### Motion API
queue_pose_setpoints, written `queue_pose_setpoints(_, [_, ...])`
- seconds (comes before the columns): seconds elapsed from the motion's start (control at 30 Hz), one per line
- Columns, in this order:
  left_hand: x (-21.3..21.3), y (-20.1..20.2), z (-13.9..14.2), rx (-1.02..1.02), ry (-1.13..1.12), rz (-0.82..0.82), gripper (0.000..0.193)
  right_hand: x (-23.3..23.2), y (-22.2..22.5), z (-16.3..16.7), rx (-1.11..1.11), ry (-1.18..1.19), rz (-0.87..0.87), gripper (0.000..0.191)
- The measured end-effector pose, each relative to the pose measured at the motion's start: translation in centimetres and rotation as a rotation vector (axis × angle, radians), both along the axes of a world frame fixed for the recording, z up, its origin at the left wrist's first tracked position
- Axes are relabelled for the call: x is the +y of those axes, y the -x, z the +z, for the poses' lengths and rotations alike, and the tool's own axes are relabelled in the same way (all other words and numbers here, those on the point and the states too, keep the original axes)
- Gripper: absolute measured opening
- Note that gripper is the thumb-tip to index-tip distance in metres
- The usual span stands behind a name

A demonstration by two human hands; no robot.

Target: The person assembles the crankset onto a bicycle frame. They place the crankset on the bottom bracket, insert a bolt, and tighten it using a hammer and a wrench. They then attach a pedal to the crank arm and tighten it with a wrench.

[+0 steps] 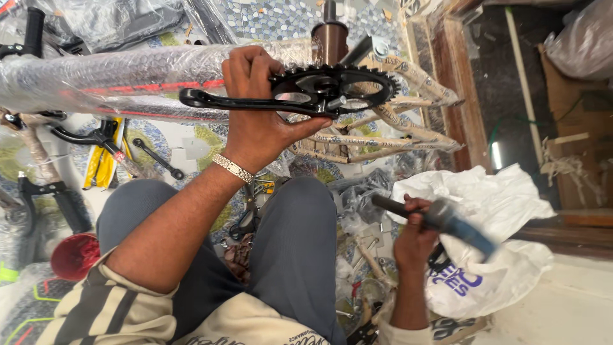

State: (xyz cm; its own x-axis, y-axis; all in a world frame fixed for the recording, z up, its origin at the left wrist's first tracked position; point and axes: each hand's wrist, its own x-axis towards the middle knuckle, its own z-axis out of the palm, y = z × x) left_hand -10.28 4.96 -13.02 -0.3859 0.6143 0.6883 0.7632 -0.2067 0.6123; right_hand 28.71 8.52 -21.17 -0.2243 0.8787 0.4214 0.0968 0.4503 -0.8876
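Nearest to us, at 6 o'clock, our cream striped sleeves (108, 313) and grey trousers (290, 255) fill the bottom of the view. From there our left hand (258, 121) reaches up toward 12 o'clock, a metal bracelet (233, 168) at the wrist; its fingers are curled over the black crank arm (246, 102) and its thumb lies under the toothed chainring (335, 88) — closed firmly around the crankset, which sits against the bubble-wrapped bicycle frame (96, 80) running off toward 10 o'clock. Paper-wrapped frame stays (408, 124) fan out toward 2 o'clock. At 4 o'clock our right hand (414, 239) is clenched in a full fist round the dark handle of a blurred tool with a blue-grey head (456, 223), held over a white plastic bag (504, 211). Loose small parts (361, 246) lie on the patterned floor between our knee and that hand.
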Motion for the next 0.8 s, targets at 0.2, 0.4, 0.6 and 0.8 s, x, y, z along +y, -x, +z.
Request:
queue_pose_setpoints(0.2, [-0.1,0.1,0.5,-0.013,0.012,0.004,0.088,2.6,4.3,9.6,-0.029,-0.061,0.173,0.043])
queue_pose_setpoints(0.4, [-0.1,0.3,0.7,-0.002,0.002,0.010,0.088,4.7,8.8,12.7,-0.292,-0.234,0.119,0.049])
queue_pose_setpoints(0.6, [-0.2,0.1,0.7,-0.026,-0.018,0.001,0.085,5.5,9.2,14.1,-0.613,-0.514,0.061,0.039])
queue_pose_setpoints(0.8, [-0.2,0.2,0.7,-0.028,-0.024,0.005,0.084,5.6,8.8,14.8,-0.489,-0.368,0.061,0.039])
